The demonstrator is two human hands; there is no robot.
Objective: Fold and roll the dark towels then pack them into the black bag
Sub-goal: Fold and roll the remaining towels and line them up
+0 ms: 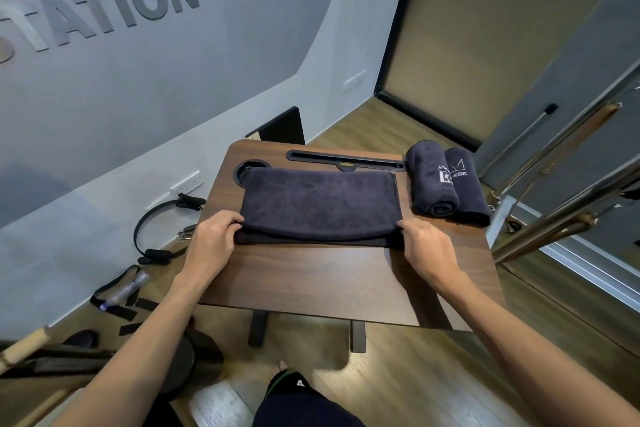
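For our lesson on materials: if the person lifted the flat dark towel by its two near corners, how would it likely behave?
The flat towel would probably sag; its folded edge already curves softly between the left hand and right hand. Its fuzzy pile suggests grip, not sliding, on the table. It likely feels light.

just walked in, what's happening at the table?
A person is folding a dark towel laid flat on the small wooden table. The left hand and right hand each pinch a near corner of its top layer. Two rolled towels already lie side by side at the table's far right. No black bag is clearly in view.
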